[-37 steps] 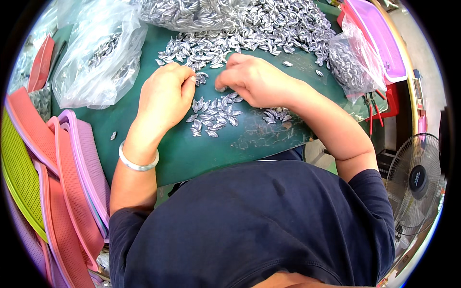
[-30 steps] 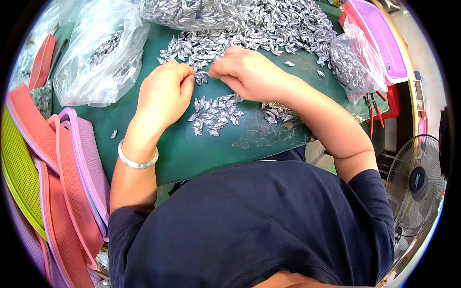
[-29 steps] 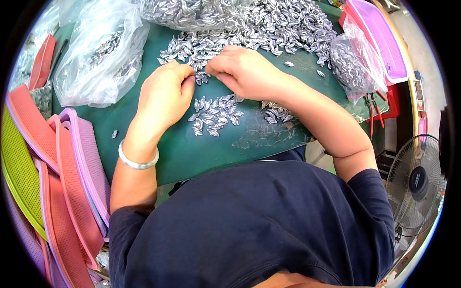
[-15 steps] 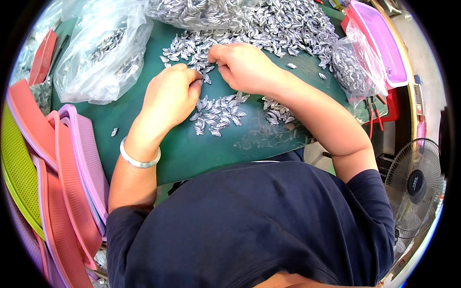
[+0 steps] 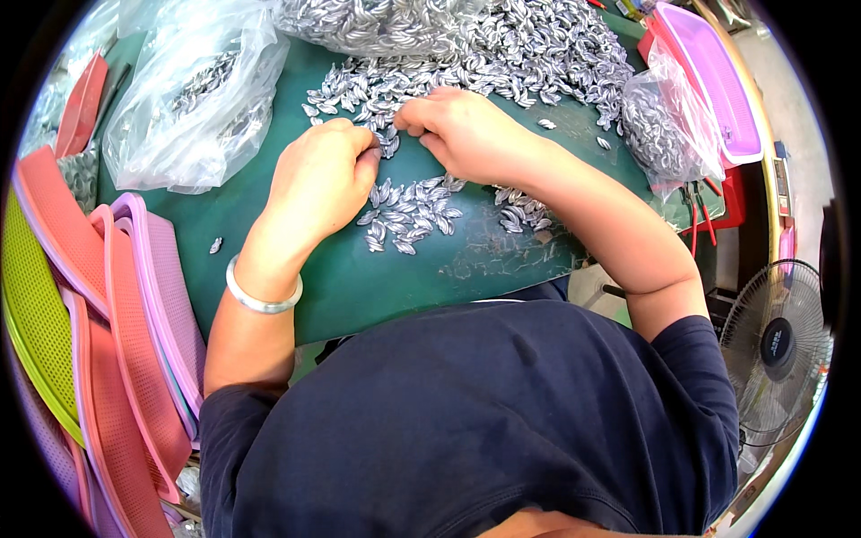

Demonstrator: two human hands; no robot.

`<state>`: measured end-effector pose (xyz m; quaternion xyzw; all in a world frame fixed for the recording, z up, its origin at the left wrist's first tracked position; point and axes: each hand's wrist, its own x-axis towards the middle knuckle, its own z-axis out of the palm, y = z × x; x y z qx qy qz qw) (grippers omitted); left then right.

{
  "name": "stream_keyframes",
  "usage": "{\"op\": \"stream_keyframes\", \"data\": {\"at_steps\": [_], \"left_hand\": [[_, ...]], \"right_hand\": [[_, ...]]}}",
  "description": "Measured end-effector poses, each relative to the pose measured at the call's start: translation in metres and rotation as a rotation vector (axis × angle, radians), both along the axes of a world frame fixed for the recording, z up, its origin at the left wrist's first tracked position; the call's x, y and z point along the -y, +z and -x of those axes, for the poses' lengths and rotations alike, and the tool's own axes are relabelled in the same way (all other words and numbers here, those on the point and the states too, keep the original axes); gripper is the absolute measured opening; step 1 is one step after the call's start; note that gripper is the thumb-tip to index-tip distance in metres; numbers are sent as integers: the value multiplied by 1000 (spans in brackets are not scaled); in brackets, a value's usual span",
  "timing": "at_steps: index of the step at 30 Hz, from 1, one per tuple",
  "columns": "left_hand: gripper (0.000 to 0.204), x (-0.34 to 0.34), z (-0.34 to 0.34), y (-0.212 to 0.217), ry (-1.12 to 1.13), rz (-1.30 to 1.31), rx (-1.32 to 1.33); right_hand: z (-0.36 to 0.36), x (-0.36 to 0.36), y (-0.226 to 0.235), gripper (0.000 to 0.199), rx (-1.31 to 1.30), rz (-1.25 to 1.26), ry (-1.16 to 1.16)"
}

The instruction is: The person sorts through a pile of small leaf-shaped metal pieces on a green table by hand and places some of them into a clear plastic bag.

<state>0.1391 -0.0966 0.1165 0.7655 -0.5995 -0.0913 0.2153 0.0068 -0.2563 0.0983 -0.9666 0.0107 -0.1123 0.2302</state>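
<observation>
Small silver twisted, leaf-shaped pieces lie in a large heap point(image 5: 538, 45) across the far side of the green table point(image 5: 260, 220). My left hand point(image 5: 325, 175), with a pale bangle on its wrist, is closed, thumb against forefinger, at a silver piece point(image 5: 388, 143) beside its fingertips. Just right of it, my right hand point(image 5: 471, 134) is curled shut at the heap's near edge. Whatever its fingertips pinch is too small to make out. Closer to me lies a loose group of the same pieces point(image 5: 411, 213), with a smaller cluster point(image 5: 520, 211) below my right forearm.
Clear plastic bags point(image 5: 202, 108) holding silver pieces stand at the far left, and another bag point(image 5: 668, 134) is on the right. Stacked pink, green and purple perforated baskets point(image 5: 126, 332) crowd the left. Red-handled pliers point(image 5: 695, 215), a purple basket point(image 5: 708, 72) and a fan point(image 5: 776, 350) are at right.
My right hand has moved slightly nearer to me and to the right, its fingertips dropping toward those of my left hand. The left hand has hardly moved.
</observation>
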Motion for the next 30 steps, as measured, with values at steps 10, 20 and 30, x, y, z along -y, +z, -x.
{"op": "stream_keyframes", "data": {"at_steps": [10, 20, 30], "left_hand": [[13, 0, 1, -2, 5, 4, -13], [10, 0, 0, -3, -1, 34, -26], [9, -2, -2, 0, 15, 52, -30]], "right_hand": [[-12, -3, -4, 24, 91, 68, 27], [9, 6, 6, 23, 32, 57, 32], [15, -5, 14, 24, -147, 61, 55]]}}
